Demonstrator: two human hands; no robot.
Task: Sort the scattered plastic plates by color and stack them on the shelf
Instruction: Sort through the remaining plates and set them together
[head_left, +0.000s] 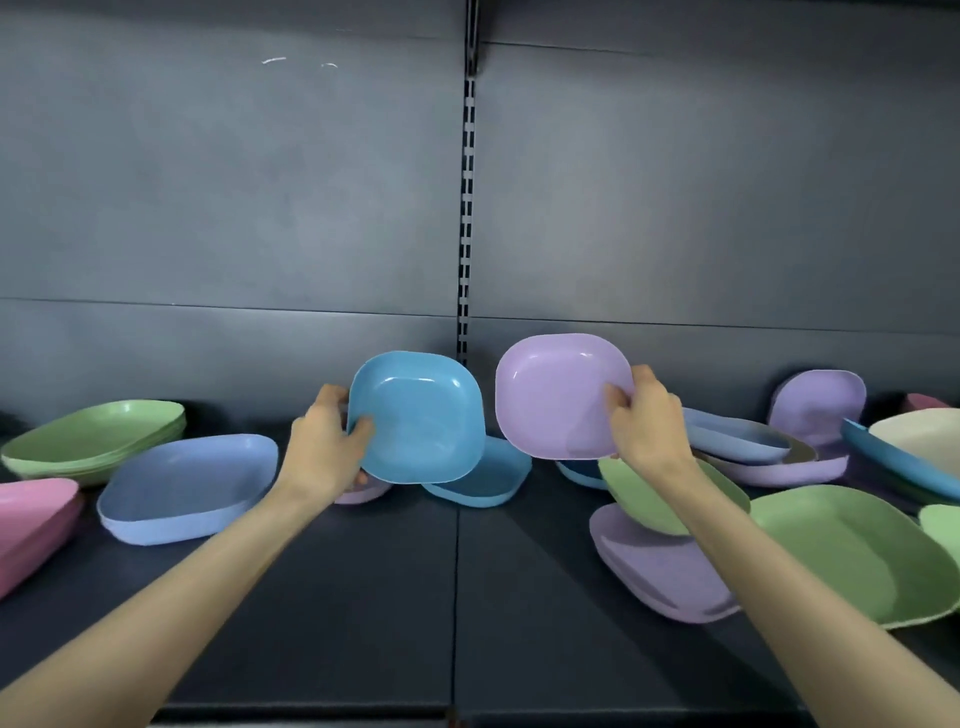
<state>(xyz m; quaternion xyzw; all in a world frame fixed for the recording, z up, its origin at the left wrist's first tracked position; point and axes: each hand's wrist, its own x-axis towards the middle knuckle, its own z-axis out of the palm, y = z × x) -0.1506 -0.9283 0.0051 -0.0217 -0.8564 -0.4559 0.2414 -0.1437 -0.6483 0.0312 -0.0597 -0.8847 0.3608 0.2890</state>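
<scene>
My left hand (327, 441) grips the left rim of a blue plate (421, 421), held up and tilted toward me above the dark shelf (363, 597). My right hand (644, 421) pinches the right rim of a lilac plate (556, 395), also raised and tilted. On the left of the shelf lie a stack of green plates (98, 436), a periwinkle stack (187, 488) and a pink stack (31, 525). Another blue plate (488, 478) lies under the held one. A small lilac plate (363, 491) peeks out behind my left wrist.
To the right, plates lie mixed: a lilac stack (660, 571), green plates (857, 551), a green plate (670, 493) under my right wrist, periwinkle (737, 434), an upright lilac plate (821, 405), a cream one (919, 436). A slotted upright (466, 208) divides the back panel.
</scene>
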